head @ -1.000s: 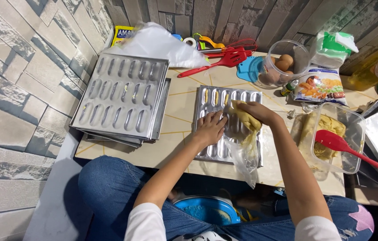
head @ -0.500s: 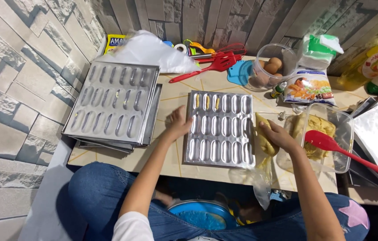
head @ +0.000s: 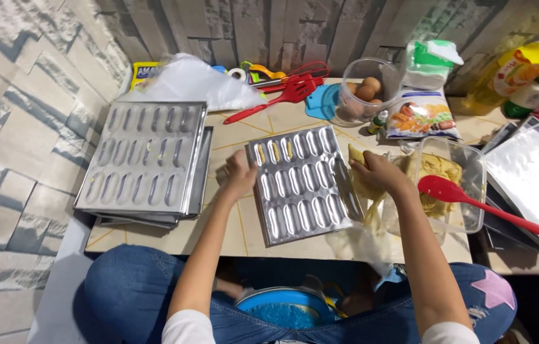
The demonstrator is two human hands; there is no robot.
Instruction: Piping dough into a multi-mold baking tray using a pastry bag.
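Left hand (head: pixel 239 175) presses flat, fingers spread, on the near-left edge of the metal mould tray (head: pixel 300 185), which lies tilted on the tiled table (head: pixel 218 229). Right hand (head: pixel 381 175) is closed around a batter-filled piping bag (head: pixel 365 191) just right of the tray. Squeezing off-target could likely smear batter onto the tray rim; both forearms reach forward, elbows low.

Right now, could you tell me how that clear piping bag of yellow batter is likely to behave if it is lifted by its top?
The piping bag would probably sag and swing: its thin clear film hangs crumpled over the table edge. It is likely heavy where the batter bulges under the right hand. It may feel slippery, since batter seems smeared inside the film.
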